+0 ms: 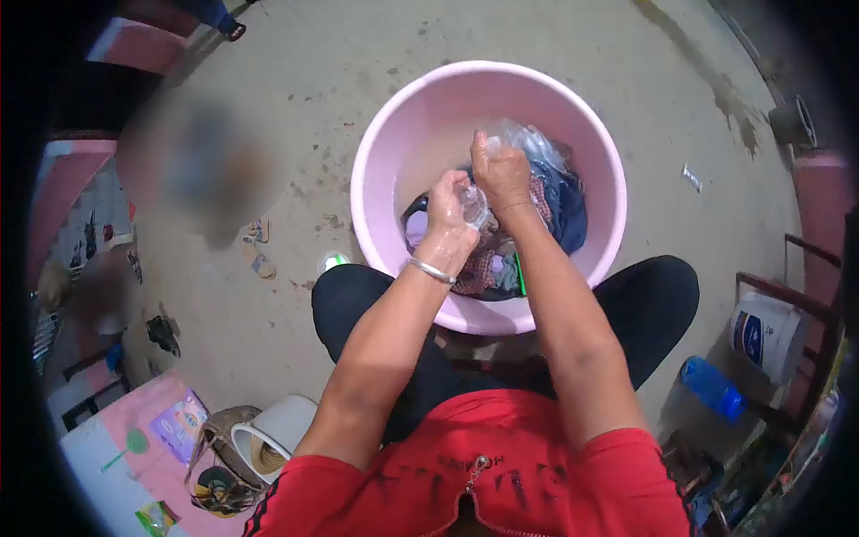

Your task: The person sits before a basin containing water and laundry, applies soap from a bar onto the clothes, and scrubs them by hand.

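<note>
Over a large pink tub [368, 179], my left hand [450, 215] has its fingers curled round a wet, see-through plastic bag [535, 143]. My right hand [506, 179] is closed on the same thin plastic, the thumb pointing up, and part of the bag spreads out beyond its knuckles. Both hands look wet and nearly touch. Beneath them lie soaked clothes: a dark blue garment [567, 215], a red checked cloth [474, 276] and a small lilac piece [417, 228]. A narrow bright green strip [521, 274] shows near my right forearm.
A small green-and-white container [333, 260] stands left of the tub. To the right are a white bucket [766, 333] and a blue bottle [712, 387]. At lower left, a purple packet [179, 422] lies on a pink surface near a white pail [277, 434]. Sandals [259, 251] lie on the floor.
</note>
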The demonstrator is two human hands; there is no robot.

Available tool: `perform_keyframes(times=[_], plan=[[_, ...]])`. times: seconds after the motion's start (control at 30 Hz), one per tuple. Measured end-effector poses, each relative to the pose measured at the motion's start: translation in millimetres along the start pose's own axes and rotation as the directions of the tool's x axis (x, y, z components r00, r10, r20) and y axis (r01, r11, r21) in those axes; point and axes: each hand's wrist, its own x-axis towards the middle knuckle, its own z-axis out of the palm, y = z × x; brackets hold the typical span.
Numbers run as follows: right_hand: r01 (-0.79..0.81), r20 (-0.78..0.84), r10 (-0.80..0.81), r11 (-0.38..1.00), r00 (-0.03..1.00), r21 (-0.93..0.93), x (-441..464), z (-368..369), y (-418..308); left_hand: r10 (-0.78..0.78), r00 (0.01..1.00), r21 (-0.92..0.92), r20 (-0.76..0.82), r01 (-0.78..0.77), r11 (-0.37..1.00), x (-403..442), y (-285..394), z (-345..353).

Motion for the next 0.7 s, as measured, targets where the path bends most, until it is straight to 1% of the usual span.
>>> perform_keyframes(times=[0.03,0.07,0.1,0.13,0.17,0.2,0.23,0.27,0.3,0.33,0.37,0.4,0.43,0.47,0.5,0.53,0.57,0.6,0.63,0.67,0.7], plan=[[0.056,-0.051,-0.055,0.998,0.997,0.023,-2.3,2.5,2.0,-0.016,1.0,0.002,-0.008,0.016,1.0,-0.1,-1.0,0.8],[0.128,-0.087,-0.124,0.991,0.988,0.042,-4.8,4.6,3.5,-0.007,0.997,-0.028,-0.072,0.005,1.0,2.3,-1.7,4.2],[0.132,-0.065,-0.129,0.99,0.99,0.042,-16.1,3.6,-10.2,0.008,0.99,-0.055,-0.14,-0.015,0.998,2.7,3.0,9.5],[0.22,-0.075,-0.213,0.971,0.974,0.098,-32.2,-2.0,-33.1,0.014,0.95,-0.073,0.311,0.01,0.997,37.9,-0.2,-38.9],[0.305,-0.096,-0.293,0.94,0.951,0.151,-39.8,-5.3,-44.1,0.015,0.951,-0.076,0.308,0.009,0.997,55.8,2.5,-48.9],[0.23,-0.037,-0.227,0.966,0.973,0.118,-40.9,-5.4,-40.6,0.028,0.963,0.046,0.268,-0.042,0.998,67.9,3.9,-53.9],[0.218,-0.035,-0.215,0.969,0.976,0.119,-40.0,-2.9,-30.9,0.039,0.973,0.177,0.227,-0.08,0.981,69.9,2.7,-58.1],[0.137,-0.019,-0.136,0.988,0.99,0.069,-31.4,-0.8,-13.5,0.004,0.997,0.123,-0.079,0.006,0.992,24.7,4.7,-6.5],[0.073,-0.016,-0.073,0.997,0.997,0.01,-16.7,-5.5,3.4,0.004,0.998,0.123,-0.057,0.003,0.992,22.7,5.1,-1.5],[-0.15,0.237,0.18,0.979,0.955,-0.14,-4.4,-17.1,14.9,-0.099,0.995,0.139,-0.005,0.099,0.985,24.1,11.3,1.6],[-0.147,0.223,0.177,0.978,0.959,-0.145,-0.6,-25.3,23.7,-0.206,0.978,0.162,0.037,0.198,0.967,26.3,17.9,1.0],[-0.251,0.434,0.211,0.967,0.876,0.036,-1.3,-31.2,28.7,-0.168,0.984,0.112,0.061,0.161,0.981,39.2,24.4,-3.9],[-0.377,0.635,0.18,0.907,0.751,0.188,0.4,-38.0,25.7,-0.161,0.985,0.101,0.063,0.154,0.983,34.4,34.8,8.3],[-0.539,0.779,0.222,0.825,0.586,0.171,6.5,-46.5,22.9,-0.18,0.97,0.137,0.161,0.159,0.978,31.3,48.2,21.5],[-0.529,0.784,0.213,0.832,0.584,0.168,8.9,-48.1,22.3,-0.198,0.946,0.175,0.255,0.157,0.972,32.0,60.1,30.5],[-0.479,0.666,0.186,0.83,0.722,0.287,12.2,-49.3,23.3,-0.249,0.878,0.228,0.41,0.165,0.959,57.8,57.0,16.8],[-0.407,0.519,0.166,0.824,0.839,0.394,19.3,-50.6,27.1,-0.243,0.875,0.221,0.419,0.162,0.962,77.8,49.0,-2.0],[-0.466,0.415,0.272,0.735,0.868,0.493,32.8,-41.4,42.6,-0.378,0.834,0.444,0.402,0.183,0.877,74.8,41.7,-7.4],[-0.465,0.41,0.278,0.741,0.869,0.485,45.6,-34.7,60.8,-0.506,0.788,0.645,0.35,0.189,0.741,76.3,35.3,-12.4],[-0.399,0.309,0.319,0.884,0.896,0.243,55.7,-28.9,81.0,-0.478,0.821,0.683,0.313,0.155,0.713,86.2,31.8,-21.6],[-0.33,0.211,0.329,0.943,0.921,-0.031,60.2,-21.0,101.4,-0.487,0.817,0.679,0.307,0.171,0.714,102.0,17.6,-33.3]])
